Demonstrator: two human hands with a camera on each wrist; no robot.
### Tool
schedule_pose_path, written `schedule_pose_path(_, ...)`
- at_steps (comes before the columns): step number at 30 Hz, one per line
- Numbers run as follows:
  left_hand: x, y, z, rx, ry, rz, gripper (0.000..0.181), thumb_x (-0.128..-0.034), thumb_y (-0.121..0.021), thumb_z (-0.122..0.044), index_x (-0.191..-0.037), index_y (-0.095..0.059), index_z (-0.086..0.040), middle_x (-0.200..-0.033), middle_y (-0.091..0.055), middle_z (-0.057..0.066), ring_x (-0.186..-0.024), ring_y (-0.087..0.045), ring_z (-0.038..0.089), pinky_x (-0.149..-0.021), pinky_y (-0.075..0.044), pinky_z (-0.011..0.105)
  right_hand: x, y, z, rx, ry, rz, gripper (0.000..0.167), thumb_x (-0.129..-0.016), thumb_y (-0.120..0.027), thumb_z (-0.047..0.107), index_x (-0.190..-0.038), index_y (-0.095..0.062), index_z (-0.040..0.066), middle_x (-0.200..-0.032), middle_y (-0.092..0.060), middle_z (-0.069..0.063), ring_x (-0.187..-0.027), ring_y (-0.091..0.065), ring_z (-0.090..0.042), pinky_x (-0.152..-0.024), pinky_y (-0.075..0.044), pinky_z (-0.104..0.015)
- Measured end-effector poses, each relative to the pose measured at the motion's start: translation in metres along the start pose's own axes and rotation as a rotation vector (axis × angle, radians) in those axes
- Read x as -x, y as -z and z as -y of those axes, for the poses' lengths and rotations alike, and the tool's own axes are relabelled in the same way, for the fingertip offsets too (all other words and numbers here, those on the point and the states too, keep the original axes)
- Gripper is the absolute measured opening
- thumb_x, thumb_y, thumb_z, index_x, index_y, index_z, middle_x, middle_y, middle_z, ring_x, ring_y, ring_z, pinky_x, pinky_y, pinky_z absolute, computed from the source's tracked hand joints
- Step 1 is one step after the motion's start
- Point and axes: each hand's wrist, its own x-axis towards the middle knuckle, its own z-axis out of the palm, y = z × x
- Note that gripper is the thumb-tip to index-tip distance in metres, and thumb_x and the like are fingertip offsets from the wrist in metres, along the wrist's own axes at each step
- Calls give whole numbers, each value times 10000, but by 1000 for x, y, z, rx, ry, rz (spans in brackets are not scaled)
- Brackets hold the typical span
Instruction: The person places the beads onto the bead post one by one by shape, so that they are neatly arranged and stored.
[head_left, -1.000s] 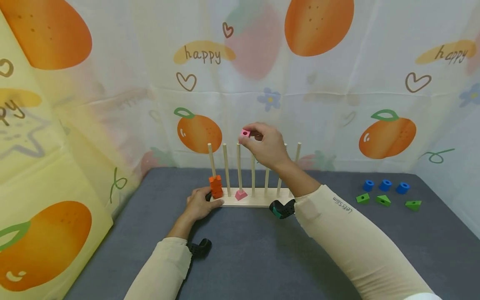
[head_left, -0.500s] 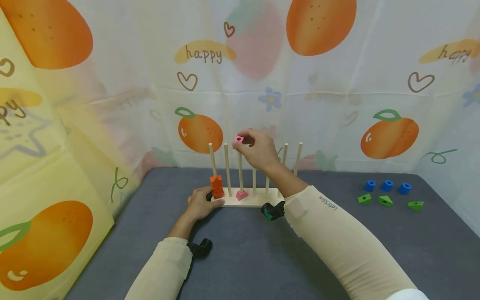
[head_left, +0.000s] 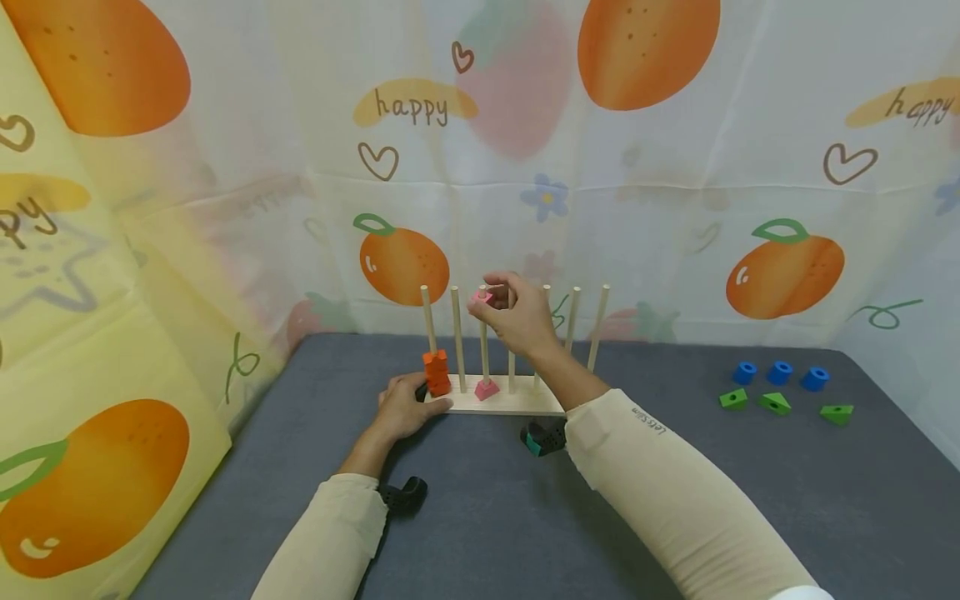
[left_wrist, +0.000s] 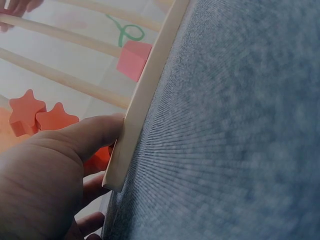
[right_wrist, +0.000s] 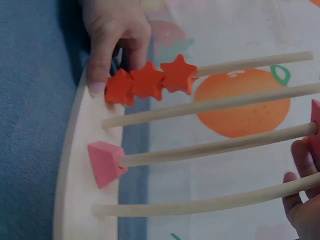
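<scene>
While the right arm reaches up and across in front of the rack, the right hand (head_left: 517, 317) is bent at the top of the third peg (head_left: 484, 350) from the left, thumb and fingers pinched on a small pink block (head_left: 482, 297). So the gap's only as wide as the block. Said block sits out at the fingertips, around the peg just below its tip, with the other pink block (head_left: 486, 389) way down on the base of that same peg. Left hand (head_left: 401, 406) is low, gripping the left end of the wooden base (head_left: 517, 403), thumb on the front edge, right beside the stacked orange stars (head_left: 437, 372). Annoying bits: the right forearm covers the base's right end, the right wrist view chops off the held block and most of that hand, and the left fingertips are mostly hidden behind the base.
</scene>
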Motion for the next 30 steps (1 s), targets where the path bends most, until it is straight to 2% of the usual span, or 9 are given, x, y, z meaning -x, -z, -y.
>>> schedule_pose_path(5, 0, 0, -1, 5, -4, -4, 550, -827, -766, -344, -1292, -622, -88, -1291, -577, 148, -1263, -364, 361, -1000, -194, 548, 4, -4, -10, -125, -40, -28, 493, -848, -756, 147, -1257, -497, 53, -1089, -576, -115, -968, -601, -245, -818, -504, -361)
schedule_pose_path(14, -2, -1, -1, -1, -3, -7, 560, -826, -767, -347, -1306, -615, -101, -1288, -580, 152, -1268, -359, 364, -995, -194, 550, 14, -11, -30, -171, -71, -44, 295, -850, -755, 118, -1086, -618, 4, -972, -624, -113, -909, -617, -258, -797, -510, -349)
schedule_pose_path(19, -2, -1, -1, -4, 4, -5, 565, -826, -767, -344, -1309, -612, -98, -1288, -578, 153, -1264, -360, 360, -994, -194, 544, 18, -15, -39, -165, -117, -57, 279, -839, -762, 130, -1069, -638, 33, -951, -635, -90, -905, -627, -235, -813, -504, -342)
schedule_pose_path(30, -2, -1, 0, 0, 3, -4, 552, -827, -764, -352, -1300, -621, -107, -1292, -577, 148, -1264, -361, 361, -996, -192, 550, 29, -23, -60, -152, -185, -57, 258, -843, -750, 98, -1069, -653, 18, -947, -634, -94, -916, -611, -249, -839, -494, -364)
